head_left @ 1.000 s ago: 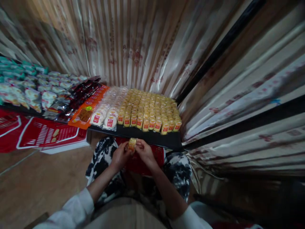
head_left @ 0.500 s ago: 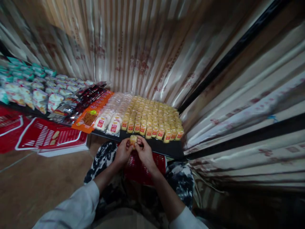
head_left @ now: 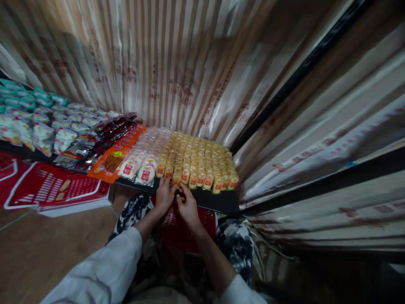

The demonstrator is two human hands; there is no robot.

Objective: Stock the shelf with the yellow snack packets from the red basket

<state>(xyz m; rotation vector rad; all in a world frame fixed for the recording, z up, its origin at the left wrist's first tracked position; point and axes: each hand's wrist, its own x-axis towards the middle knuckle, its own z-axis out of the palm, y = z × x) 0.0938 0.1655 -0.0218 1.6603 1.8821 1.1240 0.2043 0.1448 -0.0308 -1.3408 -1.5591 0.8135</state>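
Note:
My left hand (head_left: 164, 195) and my right hand (head_left: 187, 204) meet at the front edge of a black shelf (head_left: 218, 201). Together they pinch a small yellow wrapped cake (head_left: 176, 180) and set it against the front row of many like yellow cakes (head_left: 199, 158) with red labels. Both hands have their fingers closed round the cake. White sleeves cover my forearms. A red basket (head_left: 180, 228) lies on my lap below the hands, between my black-and-white patterned trouser legs.
Left of the yellow cakes lie clear-wrapped white cakes (head_left: 144, 162), orange packets (head_left: 109, 162), dark packets (head_left: 107, 133) and white and green bags (head_left: 38, 122). A red crate (head_left: 53, 190) stands on the wooden floor at left. Striped shiny curtains hang behind and at right.
Both hands have moved up from above my lap to the shelf's front edge, carrying the yellow cake to the front row. The view has tilted slightly downward.

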